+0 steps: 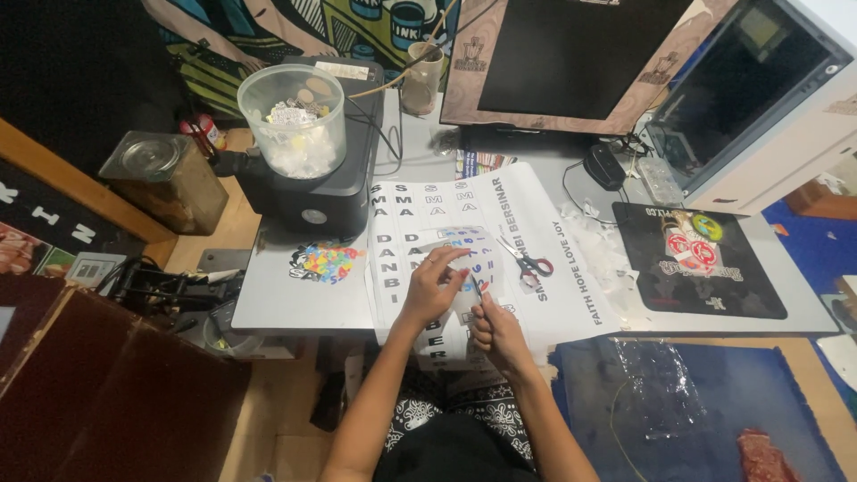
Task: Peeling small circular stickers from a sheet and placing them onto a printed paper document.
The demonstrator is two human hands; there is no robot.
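the left hand (pixel 435 284) is pinching a small sheet of coloured letter stickers (pixel 464 268) near the front edge of the grey table (pixel 295 299), while the right hand (pixel 494 328) is closing on a thin blade-like tool (pixel 476 287), its long axis running front to back, tip pointing away from the person onto the sheet. most letters are sitting unpeeled; the scissors (pixel 528 261) are lying idle just beside it on the large white lettered sheet (pixel 527 214).

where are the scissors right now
In the head view the scissors lie open on the white lettered sheet, just right of the hands and left of the black mat.
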